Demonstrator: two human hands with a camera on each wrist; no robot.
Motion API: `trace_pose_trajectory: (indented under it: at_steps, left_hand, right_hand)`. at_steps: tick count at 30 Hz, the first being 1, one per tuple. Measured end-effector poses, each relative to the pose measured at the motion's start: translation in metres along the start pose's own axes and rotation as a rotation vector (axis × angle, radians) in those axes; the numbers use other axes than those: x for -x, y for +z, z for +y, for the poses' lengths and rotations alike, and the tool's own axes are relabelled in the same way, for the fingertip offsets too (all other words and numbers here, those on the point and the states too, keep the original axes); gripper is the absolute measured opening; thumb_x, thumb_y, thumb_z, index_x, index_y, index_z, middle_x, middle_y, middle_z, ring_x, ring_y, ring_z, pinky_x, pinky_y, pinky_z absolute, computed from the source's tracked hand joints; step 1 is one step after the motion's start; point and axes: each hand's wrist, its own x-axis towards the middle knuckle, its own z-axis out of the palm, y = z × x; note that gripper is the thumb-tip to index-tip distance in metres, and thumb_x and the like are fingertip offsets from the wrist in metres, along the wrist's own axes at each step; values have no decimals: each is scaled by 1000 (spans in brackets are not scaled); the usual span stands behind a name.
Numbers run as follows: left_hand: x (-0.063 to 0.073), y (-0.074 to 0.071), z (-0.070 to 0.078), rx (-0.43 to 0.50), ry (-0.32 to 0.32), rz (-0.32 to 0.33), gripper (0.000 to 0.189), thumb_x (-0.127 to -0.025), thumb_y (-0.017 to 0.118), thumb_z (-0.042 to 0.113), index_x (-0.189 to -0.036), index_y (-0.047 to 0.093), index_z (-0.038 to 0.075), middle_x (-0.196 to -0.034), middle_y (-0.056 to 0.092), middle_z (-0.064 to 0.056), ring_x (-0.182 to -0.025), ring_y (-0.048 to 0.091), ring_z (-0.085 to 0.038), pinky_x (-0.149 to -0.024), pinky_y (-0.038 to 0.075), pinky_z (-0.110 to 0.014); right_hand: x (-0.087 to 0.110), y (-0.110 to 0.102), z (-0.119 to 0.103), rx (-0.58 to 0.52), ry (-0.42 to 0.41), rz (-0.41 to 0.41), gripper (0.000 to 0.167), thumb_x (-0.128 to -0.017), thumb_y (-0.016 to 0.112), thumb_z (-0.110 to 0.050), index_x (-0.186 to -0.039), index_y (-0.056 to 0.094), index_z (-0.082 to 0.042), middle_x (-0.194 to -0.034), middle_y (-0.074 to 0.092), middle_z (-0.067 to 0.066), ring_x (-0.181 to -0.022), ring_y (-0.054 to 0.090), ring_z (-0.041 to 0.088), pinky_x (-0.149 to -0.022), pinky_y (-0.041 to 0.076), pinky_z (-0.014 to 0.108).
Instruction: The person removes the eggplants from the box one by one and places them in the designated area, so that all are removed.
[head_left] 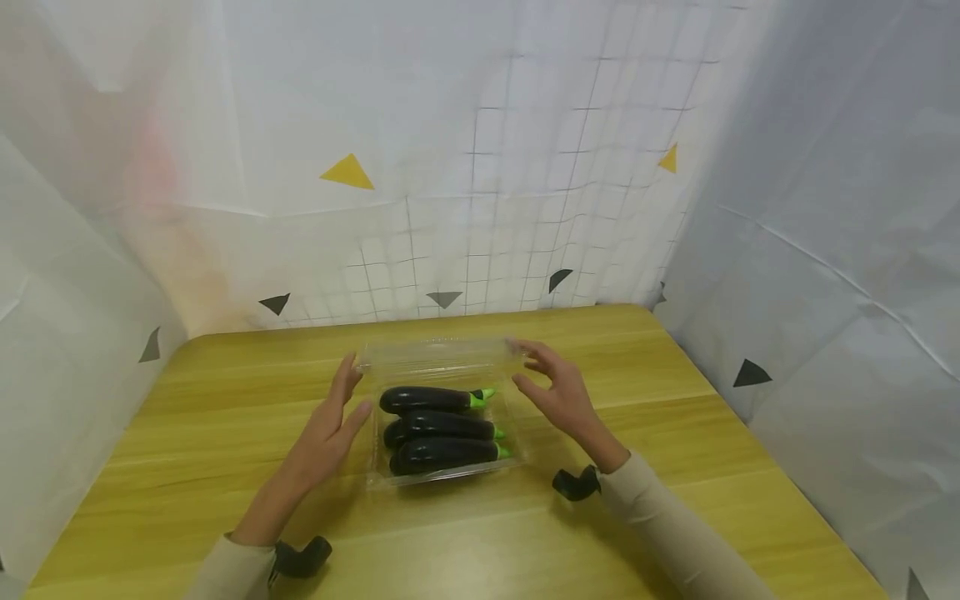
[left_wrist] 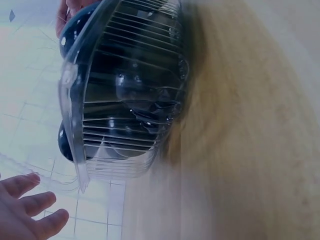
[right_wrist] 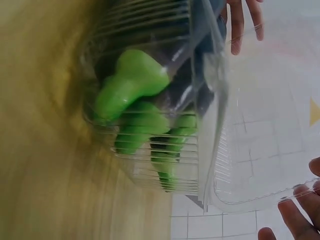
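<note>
A clear plastic clamshell box (head_left: 448,477) stands on the table with three dark eggplants (head_left: 442,427) lying side by side in it, their green stems (right_wrist: 132,82) to the right. Its transparent lid (head_left: 438,354) is raised at the far side. My left hand (head_left: 326,433) is at the lid's left edge, fingers extended and spread; in the left wrist view, a fingertip (left_wrist: 33,177) meets the lid's rim. On the opposite side, the fingertips of my right hand (head_left: 558,392) touch the lid's right corner, with the thumb apart from it.
The wooden table (head_left: 225,400) backs onto a white sheet wall (head_left: 300,242) with grid lines and yellow and dark patches. Another pale sheet (head_left: 847,292) rises on the right. Black wrist-worn pieces (head_left: 576,483) sit below both wrists.
</note>
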Motion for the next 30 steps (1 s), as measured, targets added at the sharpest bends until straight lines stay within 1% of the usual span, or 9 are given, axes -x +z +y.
trace_pose_trajectory:
  at_steps: [6,8,11,14,16,20,23,28,30]
  left_hand:
    - [-7,0,-3,34,-6,12,72,-113,45,22,-169,0,26,-166,28,-21,-149,29,-44,-116,25,-68]
    - [-9,0,-3,44,-4,20,71,-113,46,21,-169,1,27,-166,29,-19,-149,30,-43,-116,26,-68]
    - [-13,0,-3,65,-2,33,71,-113,46,20,-168,3,31,-166,31,-15,-149,31,-41,-117,27,-65]
    - [-17,1,-5,89,-1,40,72,-113,47,19,-168,4,32,-166,31,-14,-149,31,-41,-117,27,-65]
    - [-19,2,-6,109,-5,42,71,-113,47,19,-168,4,30,-166,30,-13,-150,30,-40,-118,26,-64]
    - [-22,4,-8,145,-21,38,70,-113,46,20,-169,4,23,-168,26,-12,-151,26,-41,-118,24,-65]
    - [-24,5,-10,154,-34,35,70,-113,45,23,-169,4,18,-169,24,-13,-152,24,-41,-118,24,-66]
    - [-29,5,-11,157,-50,29,68,-113,44,21,-169,4,17,-169,22,-15,-153,22,-42,-118,24,-65]
    - [-31,4,-11,165,-54,22,68,-113,44,20,-169,4,17,-169,21,-15,-153,22,-42,-118,24,-64]
  right_hand:
    - [-9,-4,-26,-67,20,-4,41,-92,68,17,-132,61,12,-132,63,29,-123,58,46,-99,49,65]
    - [-11,-4,-26,-90,22,-10,41,-92,67,17,-133,61,13,-132,62,31,-123,57,48,-100,47,68]
    - [-14,-5,-23,-113,19,-28,44,-93,65,18,-136,58,14,-134,60,33,-123,56,51,-100,45,70]
    - [-17,-4,-17,-134,27,-46,47,-94,63,17,-140,56,12,-140,57,30,-125,55,50,-101,44,70]
    - [-19,-4,-13,-146,37,-57,48,-95,63,15,-143,54,11,-144,55,29,-127,55,50,-102,43,71]
    - [-22,-4,-6,-170,55,-86,51,-97,62,13,-146,51,10,-147,52,30,-129,52,52,-102,41,73]
    - [-25,-5,-3,-186,62,-109,52,-98,62,12,-148,48,11,-149,50,30,-131,50,52,-102,40,74]
    - [-28,-6,1,-208,58,-137,54,-99,61,10,-151,45,10,-152,46,31,-133,48,53,-103,40,74]
    - [-30,-6,6,-222,56,-149,56,-100,60,11,-152,43,9,-154,44,31,-134,46,53,-103,40,74]
